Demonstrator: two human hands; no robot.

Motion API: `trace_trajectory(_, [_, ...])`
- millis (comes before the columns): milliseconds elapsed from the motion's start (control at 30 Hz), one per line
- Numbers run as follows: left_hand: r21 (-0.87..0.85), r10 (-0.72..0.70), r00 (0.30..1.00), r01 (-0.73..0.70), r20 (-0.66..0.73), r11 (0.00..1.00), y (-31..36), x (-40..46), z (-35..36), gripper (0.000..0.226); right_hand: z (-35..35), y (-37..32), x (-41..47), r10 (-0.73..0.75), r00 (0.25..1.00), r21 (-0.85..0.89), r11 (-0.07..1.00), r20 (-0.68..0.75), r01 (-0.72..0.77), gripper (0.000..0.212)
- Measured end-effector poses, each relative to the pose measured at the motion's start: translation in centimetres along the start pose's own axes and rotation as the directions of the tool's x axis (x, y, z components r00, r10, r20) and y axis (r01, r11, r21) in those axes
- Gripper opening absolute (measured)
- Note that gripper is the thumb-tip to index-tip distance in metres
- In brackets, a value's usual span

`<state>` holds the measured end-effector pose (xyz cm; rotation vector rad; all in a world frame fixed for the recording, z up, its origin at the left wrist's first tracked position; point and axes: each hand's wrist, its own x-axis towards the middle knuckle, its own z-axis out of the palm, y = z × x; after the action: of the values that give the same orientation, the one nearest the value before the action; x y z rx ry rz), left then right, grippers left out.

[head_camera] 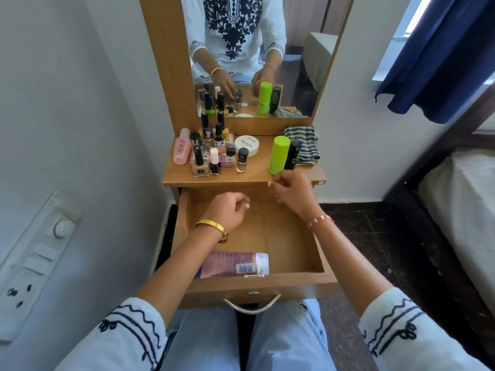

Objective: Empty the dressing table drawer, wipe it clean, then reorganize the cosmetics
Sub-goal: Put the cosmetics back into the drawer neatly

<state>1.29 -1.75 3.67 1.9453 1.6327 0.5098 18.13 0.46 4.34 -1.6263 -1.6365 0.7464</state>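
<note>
Drawer point(316, 253) pulled fully out from under the dressing table top point(257, 175); wooden floor mostly bare; one pink tube point(233, 265) lies on its side against the front wall, cap end toward the right, barcode facing up; metal handle point(253, 307) on the drawer front, just above the person's knees.

Left hand point(227, 211) held over the back-left of the drawer, fingers loosely curled, nothing visible in it; gold bangle point(213, 227) on that wrist. Right hand point(293, 191) higher, at the table's front edge just below the lime-green cylinder point(278, 155); fingers curled inward, thumb and forefinger tips close together; cannot tell whether anything is pinched between them; red-and-white thread bracelet point(320, 220) on the wrist.

On the table top: cluster of nail polish bottles point(211, 153) at left, standing upright and crowded together; pink bottle point(182, 151) at the far left, leaning; round white tub marked nail polish point(247, 145) behind the cluster toward centre; small clear bottle with black cap point(242, 160) just in front of it; black tube point(293, 153) touching the green cylinder's right side; striped cloth point(305, 143) bunched at the back right corner.

Mirror point(241, 49) behind repeats the bottles and both hands.
</note>
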Motion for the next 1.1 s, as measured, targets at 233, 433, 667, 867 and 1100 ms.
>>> trace_trajectory(233, [-0.249,0.039,0.985,-0.081,-0.170,0.965,5.5,3.3,0.6,0.036,-2.7,0.7,2.6,0.231,0.892,0.208,0.965,-0.388,-0.160,0.010])
trace_trajectory(433, [-0.258,-0.014,0.980,-0.039,-0.199,0.965,6.9,6.5,2.4,0.065,-2.5,0.7,4.3,0.174,0.920,0.137,0.982,-0.352,-0.133,0.038])
trace_trajectory(667, [-0.348,-0.075,0.962,-0.022,-0.261,0.937,7.9,8.7,2.6,0.067,-2.1,1.3,5.8,0.141,0.945,0.053,0.990,-0.296,-0.131,0.041])
trace_trajectory(867, [-0.323,-0.038,0.947,-0.071,-0.319,0.944,7.7,9.5,2.6,0.060,-2.5,1.7,5.4,0.114,0.960,0.104,0.991,-0.257,-0.090,0.031])
trace_trajectory(1100, [-0.328,0.003,0.924,-0.139,-0.382,0.935,6.8,7.7,2.7,0.051,-3.4,2.1,4.3,0.238,0.962,0.499,0.855,-0.134,-0.142,0.030])
